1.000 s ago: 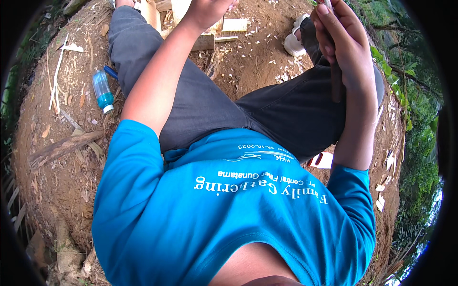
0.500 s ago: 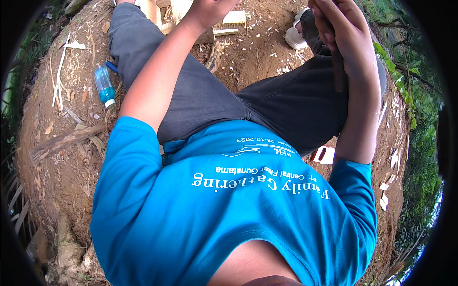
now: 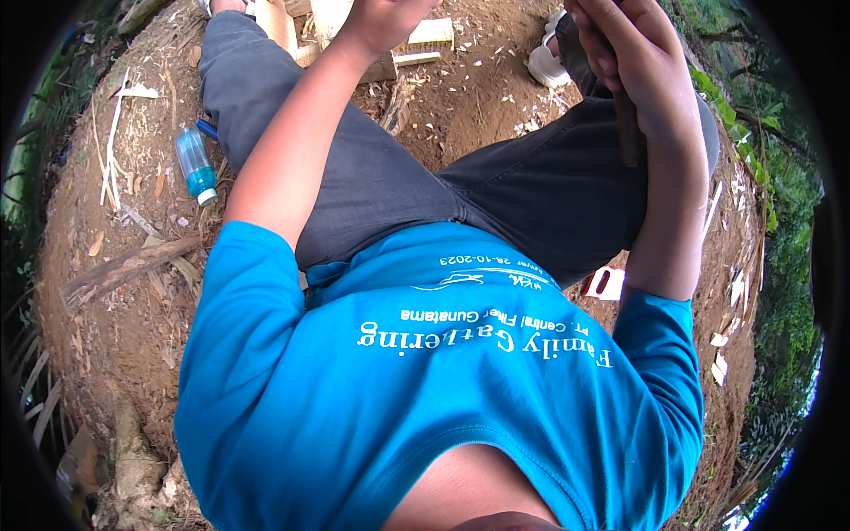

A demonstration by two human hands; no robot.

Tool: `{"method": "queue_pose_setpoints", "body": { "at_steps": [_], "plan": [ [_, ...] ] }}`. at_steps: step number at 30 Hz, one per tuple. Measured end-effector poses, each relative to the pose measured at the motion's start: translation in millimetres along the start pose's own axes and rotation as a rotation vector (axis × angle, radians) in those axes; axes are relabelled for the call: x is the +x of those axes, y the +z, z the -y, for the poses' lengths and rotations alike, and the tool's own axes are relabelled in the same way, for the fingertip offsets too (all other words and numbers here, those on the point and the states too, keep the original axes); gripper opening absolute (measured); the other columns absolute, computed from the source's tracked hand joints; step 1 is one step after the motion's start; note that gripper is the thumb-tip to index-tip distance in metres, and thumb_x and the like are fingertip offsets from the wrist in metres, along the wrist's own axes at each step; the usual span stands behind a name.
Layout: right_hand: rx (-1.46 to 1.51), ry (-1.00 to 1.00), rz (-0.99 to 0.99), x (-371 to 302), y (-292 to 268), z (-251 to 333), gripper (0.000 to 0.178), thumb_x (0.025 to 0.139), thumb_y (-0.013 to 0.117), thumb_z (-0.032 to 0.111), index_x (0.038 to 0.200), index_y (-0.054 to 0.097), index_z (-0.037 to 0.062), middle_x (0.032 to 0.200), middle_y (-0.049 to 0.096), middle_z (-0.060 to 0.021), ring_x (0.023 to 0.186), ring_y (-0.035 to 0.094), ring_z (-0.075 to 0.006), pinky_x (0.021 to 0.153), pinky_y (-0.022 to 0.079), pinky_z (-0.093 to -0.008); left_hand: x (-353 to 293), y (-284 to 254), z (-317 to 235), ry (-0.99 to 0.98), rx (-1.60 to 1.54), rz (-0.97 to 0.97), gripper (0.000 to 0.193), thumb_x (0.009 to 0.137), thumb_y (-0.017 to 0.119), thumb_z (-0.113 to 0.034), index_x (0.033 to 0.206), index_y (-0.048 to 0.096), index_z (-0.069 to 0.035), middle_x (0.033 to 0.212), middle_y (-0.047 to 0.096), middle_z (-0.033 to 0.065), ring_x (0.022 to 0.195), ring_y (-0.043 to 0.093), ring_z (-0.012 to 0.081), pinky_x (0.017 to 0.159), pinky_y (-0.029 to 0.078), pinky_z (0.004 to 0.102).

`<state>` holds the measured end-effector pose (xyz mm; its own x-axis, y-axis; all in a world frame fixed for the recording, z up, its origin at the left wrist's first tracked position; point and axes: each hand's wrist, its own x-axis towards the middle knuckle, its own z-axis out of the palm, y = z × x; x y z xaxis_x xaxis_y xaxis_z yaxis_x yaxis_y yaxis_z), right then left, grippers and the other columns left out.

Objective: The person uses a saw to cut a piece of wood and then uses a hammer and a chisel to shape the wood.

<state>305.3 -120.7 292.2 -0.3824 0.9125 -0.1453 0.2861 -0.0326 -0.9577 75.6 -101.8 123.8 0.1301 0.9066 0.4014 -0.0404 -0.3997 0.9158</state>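
My right hand (image 3: 633,62) is closed around a dark, worn handle (image 3: 628,133) of a tool, above my right knee. The handle's end sticks out below my palm along the wrist, and the tool's working end lies outside the picture. At the top edge, my left hand (image 3: 387,25) is bent into a closed shape. Its fingertips are cut off by the edge, so whatever they grip cannot be made out. Just beyond that hand, pale cut wood blocks (image 3: 430,34) rest on the ground, with a thin wood strip (image 3: 416,58) beside them.
To my left lie a clear bottle with blue-green liquid (image 3: 196,166), a blue object (image 3: 207,129) and a dry branch (image 3: 128,268). A red and white item (image 3: 606,283) is by my right hip. Wood shavings (image 3: 529,126) dot the soil, and green plants (image 3: 779,265) border the right side.
The view has shifted slightly. My right hand sits a touch higher and further left in the picture, still around the handle; my left hand is almost unchanged.
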Motion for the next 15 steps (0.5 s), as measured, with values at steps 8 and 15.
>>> {"method": "queue_pose_setpoints", "body": {
  "at_steps": [8, 15],
  "plan": [
    [0.061, -0.371, -0.029, -24.4, 7.8, -21.0, 0.034, 0.111, 0.049, 0.02, 0.136, 0.052, -0.0019, 0.082, 0.048, 0.0019, 0.051, 0.036, 0.0011, 0.044, 0.03, -0.0156, -8.0, 4.3, 8.8, -0.052, 0.036, -0.046, 0.016, 0.103, 0.065, -0.023, 0.099, 0.059, -0.01, 0.082, 0.052, -0.0059, 0.077, 0.049, 0.0054, 0.07, 0.044, 0.0264],
    [-0.17, -0.213, 0.05, -35.1, 10.0, -24.1, 0.039, 0.108, 0.057, 0.018, 0.14, 0.052, -0.0027, 0.106, 0.065, -0.0028, 0.089, 0.058, -0.0062, 0.078, 0.047, -0.0228, -1.7, -1.3, 17.5, -0.017, -0.075, 0.016, 0.015, 0.101, 0.067, -0.022, 0.099, 0.059, -0.01, 0.081, 0.051, -0.0071, 0.076, 0.048, 0.0057, 0.07, 0.043, 0.0262]
  ]
}}
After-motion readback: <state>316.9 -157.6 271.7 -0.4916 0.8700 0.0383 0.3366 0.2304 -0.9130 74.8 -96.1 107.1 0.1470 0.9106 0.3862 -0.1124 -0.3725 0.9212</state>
